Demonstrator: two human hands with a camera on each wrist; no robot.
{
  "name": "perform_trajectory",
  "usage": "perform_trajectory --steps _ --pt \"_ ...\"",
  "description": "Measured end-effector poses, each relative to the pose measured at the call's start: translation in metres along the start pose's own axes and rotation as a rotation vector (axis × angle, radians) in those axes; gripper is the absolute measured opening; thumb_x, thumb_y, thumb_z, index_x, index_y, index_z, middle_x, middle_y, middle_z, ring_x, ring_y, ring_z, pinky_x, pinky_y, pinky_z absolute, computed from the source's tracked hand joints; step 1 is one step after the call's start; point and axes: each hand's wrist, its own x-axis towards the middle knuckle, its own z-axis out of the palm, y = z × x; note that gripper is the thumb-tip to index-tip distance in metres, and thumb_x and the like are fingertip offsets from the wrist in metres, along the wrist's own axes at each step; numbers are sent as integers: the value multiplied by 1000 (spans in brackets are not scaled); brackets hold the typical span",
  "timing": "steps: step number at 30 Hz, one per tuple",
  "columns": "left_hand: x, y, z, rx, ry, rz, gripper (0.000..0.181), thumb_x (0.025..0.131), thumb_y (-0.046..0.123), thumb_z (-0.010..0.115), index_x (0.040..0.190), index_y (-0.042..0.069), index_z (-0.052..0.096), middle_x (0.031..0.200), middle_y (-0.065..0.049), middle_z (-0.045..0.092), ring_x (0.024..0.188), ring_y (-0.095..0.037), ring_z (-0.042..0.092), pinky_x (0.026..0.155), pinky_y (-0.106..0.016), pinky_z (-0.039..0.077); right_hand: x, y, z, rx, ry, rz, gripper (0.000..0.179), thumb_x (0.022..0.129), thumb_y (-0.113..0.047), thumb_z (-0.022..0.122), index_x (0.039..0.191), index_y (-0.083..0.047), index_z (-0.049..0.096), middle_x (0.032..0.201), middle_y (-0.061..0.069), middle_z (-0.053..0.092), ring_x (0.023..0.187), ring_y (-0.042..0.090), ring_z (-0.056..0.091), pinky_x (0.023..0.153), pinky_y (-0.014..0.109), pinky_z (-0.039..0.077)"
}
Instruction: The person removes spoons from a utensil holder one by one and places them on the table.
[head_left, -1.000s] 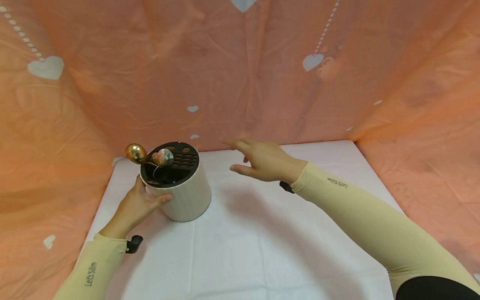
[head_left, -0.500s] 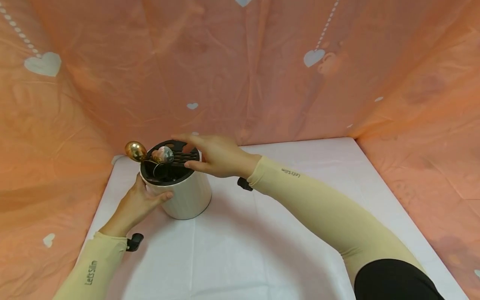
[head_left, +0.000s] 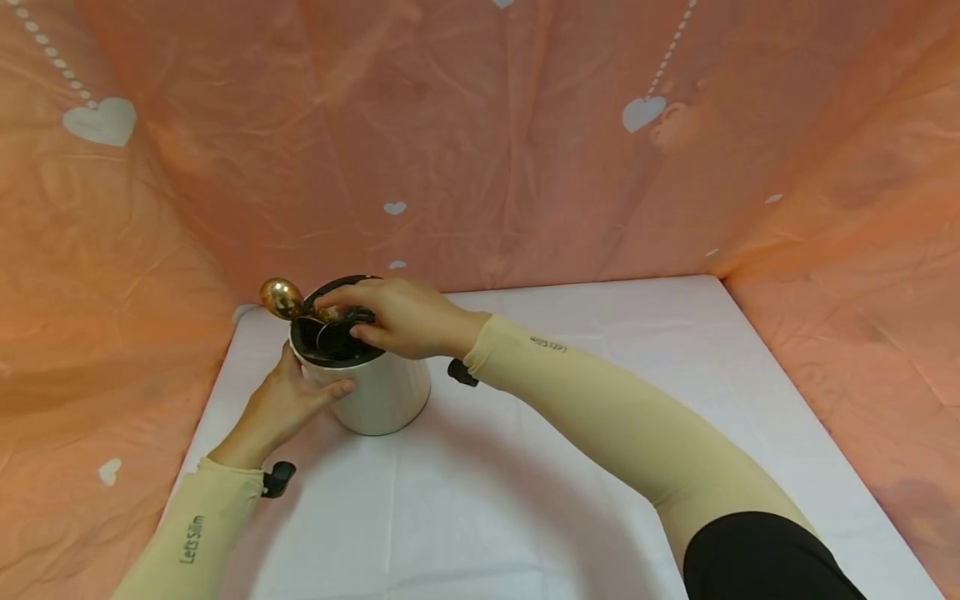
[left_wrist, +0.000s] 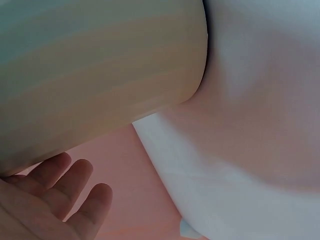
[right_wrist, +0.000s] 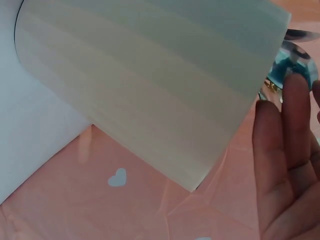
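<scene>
A pale, ribbed utensil holder (head_left: 382, 400) with a black slotted top stands upright on the white cloth. My left hand (head_left: 288, 404) holds its near left side, thumb across the front; in the left wrist view, several fingers (left_wrist: 67, 187) lie along or just off its wall. A gold-toned spoon (head_left: 281, 298) leans out at the left. My right hand (head_left: 412, 315) reaches over the top, index finger beside a second, shiny spoon (head_left: 327, 314), thumb apart from it. In the right wrist view, straight fingers (right_wrist: 297, 125) overlap that spoon's bowl (right_wrist: 295, 60); contact is unclear.
A white cloth (head_left: 465, 500) covers the table. Orange-pink curtains (head_left: 487, 150) with white hearts hang at the back and both sides, and the holder stands close to the back one. Black wrist cameras (head_left: 279, 480) sit on both sleeves.
My right hand has moved left from over the table to above the holder's top, and now covers part of the second spoon. The left hand has kept its hold on the holder.
</scene>
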Motion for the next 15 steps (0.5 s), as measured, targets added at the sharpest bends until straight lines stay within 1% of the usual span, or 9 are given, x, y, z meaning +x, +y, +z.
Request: perform_trajectory --steps 3,7,12,14,15 --pt "0 0 0 6 -1 -3 109 78 56 65 147 25 -13 140 -29 29 119 -50 36 84 -64 32 0 0 1 -16 -11 8 46 90 -19 59 134 -27 49 127 -10 50 108 2 48 78 22 41" --pt "-1 1 0 13 5 -1 109 77 56 65 146 26 -13 140 -29 30 118 -50 37 84 -64 33 1 0 2 -19 -20 -1 44 90 -19 59 132 -26 51 130 -12 49 116 -1 42 83 22 40" --pt "0 1 0 17 14 13 109 78 56 65 146 25 -13 140 -30 30 117 -51 38 83 -64 33 3 -1 2 -39 -47 -10 39 90 -19 60 129 -26 55 135 -13 46 123 -2 35 91 23 37" --pt "0 1 1 19 20 18 108 78 56 65 147 25 -12 140 -29 31 117 -50 38 83 -63 33 4 -1 3 -57 -51 -10 38 90 -19 61 127 -26 57 135 -11 46 123 -1 35 93 23 36" --pt "0 1 1 19 23 20 108 78 56 65 147 24 -11 139 -29 31 117 -50 39 83 -63 33 4 -2 4 -62 -49 -10 37 89 -19 61 126 -25 57 132 -10 49 121 -1 38 91 23 37"
